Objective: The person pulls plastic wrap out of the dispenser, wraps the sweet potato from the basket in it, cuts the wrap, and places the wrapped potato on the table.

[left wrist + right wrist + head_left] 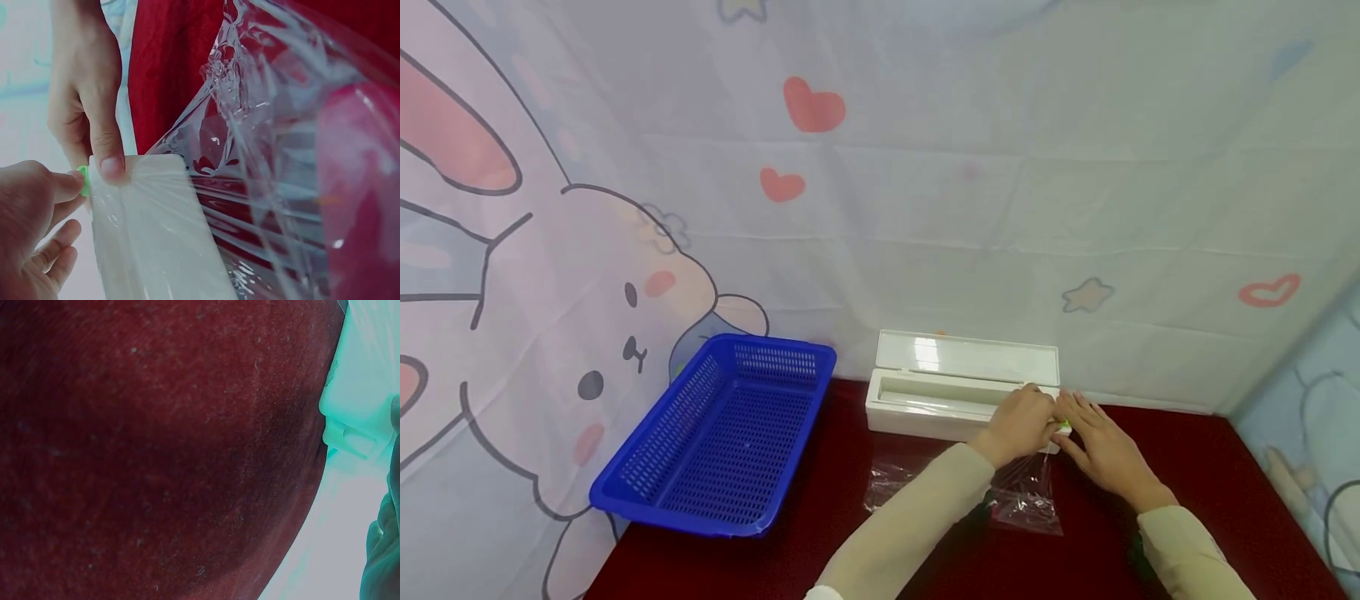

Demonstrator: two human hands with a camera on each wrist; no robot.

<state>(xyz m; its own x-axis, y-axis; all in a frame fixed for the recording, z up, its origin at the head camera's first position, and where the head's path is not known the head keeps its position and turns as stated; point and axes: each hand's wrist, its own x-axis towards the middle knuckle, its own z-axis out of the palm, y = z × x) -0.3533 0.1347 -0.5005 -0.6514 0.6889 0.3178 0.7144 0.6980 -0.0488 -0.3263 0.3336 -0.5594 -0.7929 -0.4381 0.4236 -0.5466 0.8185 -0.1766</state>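
We judge that the step in hand is cutting clear film (pixel 1030 510) with a green slider (pixel 84 181); the next move seems to call for a steady slide toward nine o'clock. Our left hand (pixel 1021 421) pinches the slider at the three o'clock end of the smooth, oblong white box (pixel 910 421); our right hand (pixel 1108 450) grips that end, its thumb pressing the front. The box rests on the fuzzy red surface (pixel 1187 454), with a blue lattice basket (pixel 677 521) at its nine o'clock; glossy, crinkled film spills toward six.

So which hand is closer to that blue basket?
Left. The left hand, at the white box, is right of the blue basket and apart from it; the right hand is farther right, at the box's end.
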